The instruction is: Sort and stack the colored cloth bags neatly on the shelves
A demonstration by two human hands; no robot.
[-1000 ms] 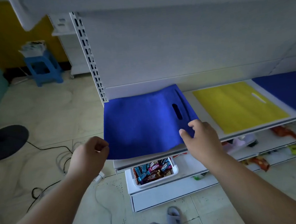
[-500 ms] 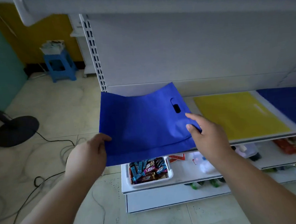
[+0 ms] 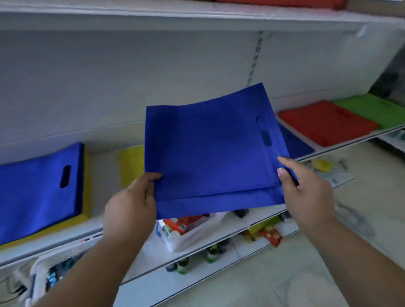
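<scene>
Lifted off shelf (image 3: 60,242): blue bag (image 3: 211,152), flat, handle slot right; left hand (image 3: 131,205), right hand (image 3: 303,190) grip edges.

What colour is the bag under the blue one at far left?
Yellow, seen in the head view.

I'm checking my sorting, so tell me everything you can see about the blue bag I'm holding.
The held blue bag is flat, matte cloth with an oval handle slot near its right edge. A second blue layer shows along the bottom. It hangs in the air, nearly level, in front of the shelf. The left hand pinches its lower left corner, the right hand its lower right edge.
</scene>
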